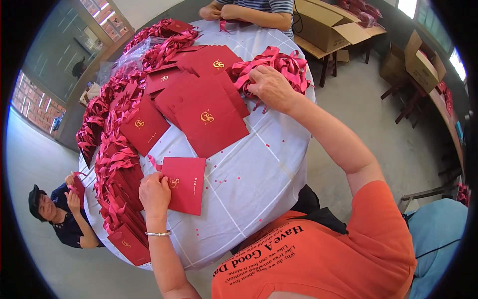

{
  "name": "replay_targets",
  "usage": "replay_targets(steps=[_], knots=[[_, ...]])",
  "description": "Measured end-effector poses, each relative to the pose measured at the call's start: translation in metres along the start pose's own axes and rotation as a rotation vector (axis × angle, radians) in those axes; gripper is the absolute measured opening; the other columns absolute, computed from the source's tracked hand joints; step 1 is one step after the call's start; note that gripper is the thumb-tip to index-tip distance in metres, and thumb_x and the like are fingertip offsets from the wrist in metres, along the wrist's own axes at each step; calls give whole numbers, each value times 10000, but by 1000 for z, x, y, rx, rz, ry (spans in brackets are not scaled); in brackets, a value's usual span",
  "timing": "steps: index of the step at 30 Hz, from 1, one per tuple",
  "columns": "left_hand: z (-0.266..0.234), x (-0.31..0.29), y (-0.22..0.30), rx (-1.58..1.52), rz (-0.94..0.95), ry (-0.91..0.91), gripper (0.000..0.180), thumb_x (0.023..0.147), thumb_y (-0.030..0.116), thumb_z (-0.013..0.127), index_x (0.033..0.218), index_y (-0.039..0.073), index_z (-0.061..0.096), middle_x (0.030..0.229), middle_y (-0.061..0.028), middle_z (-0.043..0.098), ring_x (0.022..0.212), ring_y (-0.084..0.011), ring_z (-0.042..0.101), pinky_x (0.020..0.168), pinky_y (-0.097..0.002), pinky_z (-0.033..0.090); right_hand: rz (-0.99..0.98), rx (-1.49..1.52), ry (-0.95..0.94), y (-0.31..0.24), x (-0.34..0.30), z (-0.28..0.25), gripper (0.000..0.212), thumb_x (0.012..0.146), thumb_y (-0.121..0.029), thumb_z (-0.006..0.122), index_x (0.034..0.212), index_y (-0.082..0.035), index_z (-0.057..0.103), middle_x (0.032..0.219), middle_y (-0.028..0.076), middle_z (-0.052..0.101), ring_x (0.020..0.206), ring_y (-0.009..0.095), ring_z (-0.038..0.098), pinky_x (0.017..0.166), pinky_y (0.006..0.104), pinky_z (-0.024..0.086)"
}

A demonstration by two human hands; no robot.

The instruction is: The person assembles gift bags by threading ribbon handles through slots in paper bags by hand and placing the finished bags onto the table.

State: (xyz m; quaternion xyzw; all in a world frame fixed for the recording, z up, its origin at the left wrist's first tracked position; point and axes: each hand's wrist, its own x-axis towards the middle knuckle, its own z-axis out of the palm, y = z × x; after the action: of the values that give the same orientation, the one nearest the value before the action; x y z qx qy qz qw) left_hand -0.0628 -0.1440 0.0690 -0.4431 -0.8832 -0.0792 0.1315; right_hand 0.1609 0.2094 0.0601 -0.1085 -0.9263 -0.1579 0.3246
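My left hand (155,195), with a silver bangle at its wrist, grips one edge of a flat red paper gift bag (191,187) with a gold emblem. A ribbon end (154,162) sticks out at the bag's upper left corner. Farther right, my right hand (273,88) reaches into a heap of loose dark pink ribbons (294,67), its fingers bent and closed on some of them. Beside that heap lies a fanned stack of flat red bags (211,117), on which no ribbons show.
Bags with ribbons crowd the left side of the white-clothed round table (259,172), below a clear plastic wrapper (132,55). Another person's hands (221,12) work at the far edge; a second person (62,214) sits left. Open cartons (323,27) stand at right.
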Motion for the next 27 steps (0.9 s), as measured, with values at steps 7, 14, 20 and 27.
replay_targets(steps=[7, 14, 20, 27], knots=[[9, 0, -15, -342, -138, -58, 177, 839, 89, 690, 983, -14, 684, 891, -170, 694, 836, -303, 678, 749, -410, 535, 711, 1009, 141, 31, 59, -24, 218, 939, -212, 669, 961, 1, 711, 951, 36, 713, 872, 78, 625, 804, 241, 483], [7, -9, -22, -823, -186, -138, 250, 808, 24, 707, 1052, -24, 696, 828, -107, 701, 689, -150, 649, 655, -291, 513, 589, 1597, 302, 45, 144, -93, 233, 989, -244, 589, 1016, -21, 648, 909, 52, 686, 785, 121, 625, 682, 264, 515], [-7, -18, -9, -761, -29, -196, 272, 821, -21, 661, 1092, -32, 669, 834, -122, 687, 645, -158, 607, 654, -303, 502, 426, 1743, 494, -2, 195, -155, 218, 999, -225, 574, 998, -12, 619, 902, 83, 675, 779, 143, 639, 675, 273, 543], [-14, -20, -1, -728, 25, -228, 288, 829, -49, 628, 1116, -32, 644, 890, -143, 687, 689, -191, 638, 690, -315, 509, 448, 1151, 353, -14, 221, -149, 244, 990, -190, 575, 995, 37, 665, 868, 104, 702, 694, 156, 637, 641, 300, 530]])
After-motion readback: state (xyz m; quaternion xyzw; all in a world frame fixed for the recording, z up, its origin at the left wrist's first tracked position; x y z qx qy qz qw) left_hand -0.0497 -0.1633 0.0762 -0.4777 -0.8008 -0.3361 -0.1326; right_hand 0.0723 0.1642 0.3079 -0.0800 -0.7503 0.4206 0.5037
